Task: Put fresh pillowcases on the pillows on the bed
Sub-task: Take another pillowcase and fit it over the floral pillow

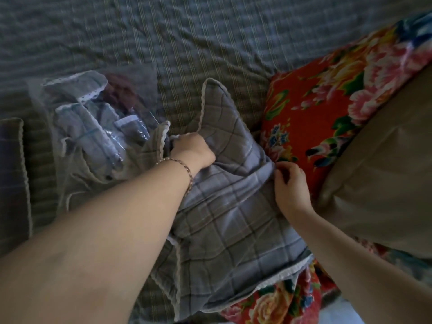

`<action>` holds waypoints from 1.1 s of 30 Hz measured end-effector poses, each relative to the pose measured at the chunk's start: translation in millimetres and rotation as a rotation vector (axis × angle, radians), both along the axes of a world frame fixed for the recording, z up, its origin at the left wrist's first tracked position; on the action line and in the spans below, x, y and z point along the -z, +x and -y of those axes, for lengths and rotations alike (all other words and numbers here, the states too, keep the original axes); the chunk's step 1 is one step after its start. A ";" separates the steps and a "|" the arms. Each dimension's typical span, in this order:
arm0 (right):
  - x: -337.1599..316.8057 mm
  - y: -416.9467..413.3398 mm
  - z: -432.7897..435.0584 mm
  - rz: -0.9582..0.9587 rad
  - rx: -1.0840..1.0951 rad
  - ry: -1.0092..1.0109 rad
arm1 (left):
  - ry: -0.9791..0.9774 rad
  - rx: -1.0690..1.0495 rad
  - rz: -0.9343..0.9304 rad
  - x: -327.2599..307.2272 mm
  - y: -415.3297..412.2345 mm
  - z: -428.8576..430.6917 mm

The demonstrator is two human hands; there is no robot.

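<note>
Left grip (pixel 192 149) clenched on grey checked pillowcase (pixel 233 218) near top; right grip (pixel 291 187) pinches its right edge. Plastic packet (pixel 93 127) left of pillowcase, label blurred.

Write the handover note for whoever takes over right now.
Left hand grips the plaid pillowcase at its upper, lace-trimmed end; right hand pinches its right edge.
The case looks filled and lies on the striped bed beside a red floral cover.
A clear bag of folded plaid linen lies to the left.
Done: this case seems nearly on.
Left: straighten it, then probably case the tan pillow at right.
</note>
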State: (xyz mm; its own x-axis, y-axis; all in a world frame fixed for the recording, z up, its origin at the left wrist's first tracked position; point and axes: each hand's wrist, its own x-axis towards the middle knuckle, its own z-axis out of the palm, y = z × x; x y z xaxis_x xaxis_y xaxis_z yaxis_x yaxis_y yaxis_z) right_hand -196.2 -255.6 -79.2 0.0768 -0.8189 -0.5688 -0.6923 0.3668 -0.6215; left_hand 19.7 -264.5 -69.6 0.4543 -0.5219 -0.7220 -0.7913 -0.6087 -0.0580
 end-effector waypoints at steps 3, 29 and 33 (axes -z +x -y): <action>7.0 -1.6 17.4 -0.205 -0.095 0.044 | -0.027 0.009 -0.003 2.6 7.2 -4.8; -4.0 7.5 32.9 -0.056 -0.262 0.471 | -0.568 -0.272 -0.034 -46.1 87.8 -136.9; -1.5 7.7 37.2 -0.045 -0.250 0.510 | -0.560 -0.276 -0.027 -45.0 89.3 -139.8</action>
State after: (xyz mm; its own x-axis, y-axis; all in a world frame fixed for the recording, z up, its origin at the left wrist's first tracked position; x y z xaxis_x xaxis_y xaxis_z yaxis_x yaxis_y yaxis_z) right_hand -188.5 -292.7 -77.7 0.1994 -0.3996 -0.8947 -0.8185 0.4341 -0.3763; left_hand 109.0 -124.8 -24.7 0.6118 -0.6905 -0.3859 -0.5972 -0.7231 0.3469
